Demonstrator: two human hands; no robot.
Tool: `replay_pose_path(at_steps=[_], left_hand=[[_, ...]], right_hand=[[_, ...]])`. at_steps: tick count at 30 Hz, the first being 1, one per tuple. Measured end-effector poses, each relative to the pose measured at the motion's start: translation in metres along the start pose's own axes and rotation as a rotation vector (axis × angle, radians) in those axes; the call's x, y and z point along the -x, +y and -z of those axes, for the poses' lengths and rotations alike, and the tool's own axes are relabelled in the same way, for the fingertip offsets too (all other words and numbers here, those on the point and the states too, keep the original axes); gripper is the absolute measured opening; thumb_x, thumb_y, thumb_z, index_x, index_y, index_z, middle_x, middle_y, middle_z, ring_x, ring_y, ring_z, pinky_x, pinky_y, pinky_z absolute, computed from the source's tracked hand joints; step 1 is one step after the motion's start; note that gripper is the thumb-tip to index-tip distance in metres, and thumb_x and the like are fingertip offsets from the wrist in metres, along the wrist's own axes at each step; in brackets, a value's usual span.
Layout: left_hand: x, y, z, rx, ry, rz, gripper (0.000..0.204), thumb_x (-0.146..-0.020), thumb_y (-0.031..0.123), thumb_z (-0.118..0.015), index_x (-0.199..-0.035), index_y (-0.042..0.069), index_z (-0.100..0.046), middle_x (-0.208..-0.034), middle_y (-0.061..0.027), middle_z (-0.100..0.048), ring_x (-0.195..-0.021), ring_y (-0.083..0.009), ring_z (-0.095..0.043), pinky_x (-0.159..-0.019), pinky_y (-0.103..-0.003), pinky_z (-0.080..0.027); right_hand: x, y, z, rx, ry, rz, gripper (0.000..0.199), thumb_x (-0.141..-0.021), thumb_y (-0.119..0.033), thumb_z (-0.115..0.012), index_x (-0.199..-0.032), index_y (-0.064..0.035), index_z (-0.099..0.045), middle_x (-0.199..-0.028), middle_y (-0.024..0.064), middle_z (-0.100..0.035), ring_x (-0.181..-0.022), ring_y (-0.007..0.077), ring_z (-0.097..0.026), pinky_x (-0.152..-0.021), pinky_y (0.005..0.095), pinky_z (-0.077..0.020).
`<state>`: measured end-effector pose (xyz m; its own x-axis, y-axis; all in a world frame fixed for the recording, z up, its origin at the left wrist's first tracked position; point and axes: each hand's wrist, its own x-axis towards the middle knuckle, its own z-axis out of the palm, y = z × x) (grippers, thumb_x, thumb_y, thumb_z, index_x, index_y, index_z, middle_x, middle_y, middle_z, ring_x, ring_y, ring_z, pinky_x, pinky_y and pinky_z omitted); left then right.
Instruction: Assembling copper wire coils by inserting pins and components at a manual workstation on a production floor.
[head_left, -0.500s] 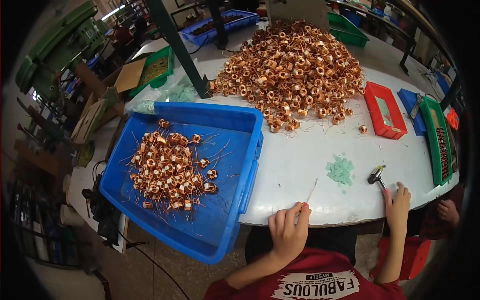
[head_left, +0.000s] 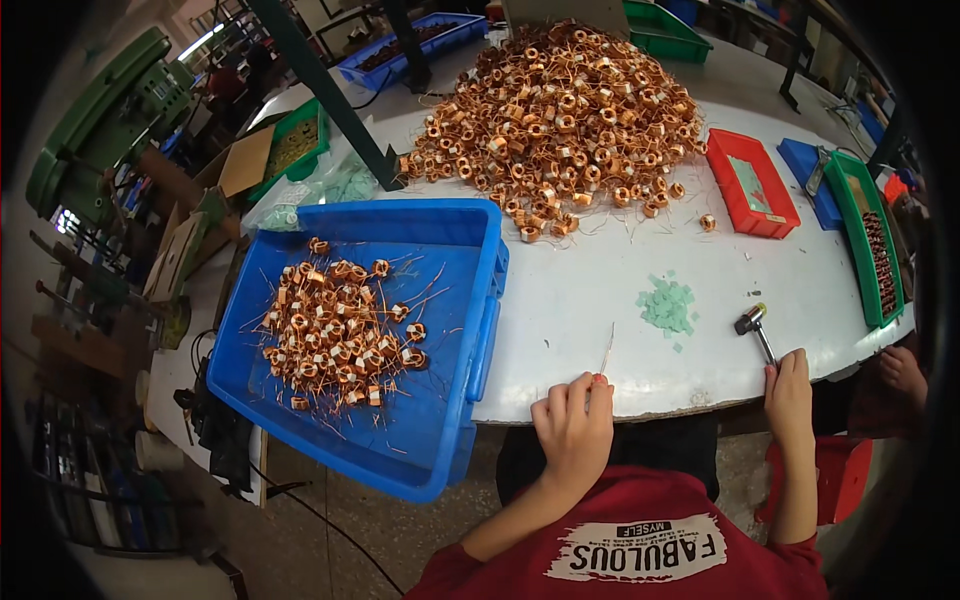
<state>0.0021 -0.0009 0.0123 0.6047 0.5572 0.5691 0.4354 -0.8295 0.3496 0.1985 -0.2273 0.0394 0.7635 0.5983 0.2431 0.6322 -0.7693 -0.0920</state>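
Observation:
In my left hand (head_left: 575, 425), near the table's front edge, a thin pale needle-like rod (head_left: 609, 347) is pinched with its tip pointing up and away. Further right, my right hand (head_left: 790, 400) is closed round the end of the handle of a small hammer (head_left: 764, 338). The hammer's dark head, with a yellowish end, lies on or just above the white tabletop; I cannot tell which. Between the two hands and a little farther off lies a pile of small pale green paper-like pieces (head_left: 667, 305).
A blue tray (head_left: 470, 350) with copper-wire coils is at left. A large heap of coils (head_left: 560, 120) covers the back. At right are a red bin (head_left: 765, 222), a blue tray (head_left: 797, 160) and a green tray (head_left: 860, 190). Another person's hand (head_left: 900, 368) shows at far right.
My right hand, its fingers spread beside the hammer handle before, has closed round it. The left hand keeps its pinch on the rod. The whole view has shifted slightly.

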Motion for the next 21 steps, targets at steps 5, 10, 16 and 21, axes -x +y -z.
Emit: replay_pose_path(at_steps=[5, 10, 16, 21], left_hand=[[0.004, 0.003, -0.005, 0.056, 0.043, 0.016, 0.019, -0.075, 0.009, -0.071, -0.092, 0.007, -0.063, -0.095, -0.0028, -0.060, -0.075, -0.0172, -0.050, -0.072, -0.032, -0.035], [0.004, -0.001, -0.009, 0.222, 0.029, 0.173, 0.045, -0.074, 0.008, -0.072, -0.114, -0.002, -0.052, -0.089, -0.0034, -0.062, -0.072, -0.0171, -0.049, -0.077, -0.033, -0.037], [0.004, 0.002, -0.008, 0.291, -0.001, 0.245, 0.058, -0.074, 0.007, -0.072, -0.122, -0.005, -0.044, -0.092, -0.0046, -0.062, -0.075, -0.0180, -0.050, -0.077, -0.034, -0.036], [0.005, -0.001, -0.008, 0.275, -0.001, 0.261, 0.059, -0.073, 0.007, -0.072, -0.123, -0.005, -0.043, -0.094, -0.0048, -0.062, -0.075, -0.0184, -0.049, -0.077, -0.035, -0.036]], right_hand=[[0.014, -0.001, 0.017, -0.605, -0.084, -0.308, 0.009, -0.093, -0.011, -0.046, -0.093, -0.0013, -0.045, -0.075, 0.0066, -0.045, -0.063, 0.0174, -0.043, -0.060, 0.0294, -0.0403], [0.009, -0.079, 0.050, -1.165, -0.383, -0.204, 0.009, -0.092, -0.009, -0.047, -0.098, -0.0037, -0.051, -0.072, 0.0004, -0.047, -0.060, 0.0093, -0.039, -0.056, 0.0220, -0.0347], [0.002, -0.124, 0.048, -0.945, -0.717, 0.088, 0.018, -0.096, -0.014, -0.042, -0.087, -0.0018, -0.051, -0.060, 0.0011, -0.045, -0.053, 0.0120, -0.037, -0.052, 0.0262, -0.0339], [-0.012, -0.134, 0.044, -0.812, -0.833, 0.157, 0.024, -0.097, -0.018, -0.043, -0.081, -0.0001, -0.045, -0.058, 0.0101, -0.053, -0.047, 0.0209, -0.045, -0.049, 0.0333, -0.0393]])
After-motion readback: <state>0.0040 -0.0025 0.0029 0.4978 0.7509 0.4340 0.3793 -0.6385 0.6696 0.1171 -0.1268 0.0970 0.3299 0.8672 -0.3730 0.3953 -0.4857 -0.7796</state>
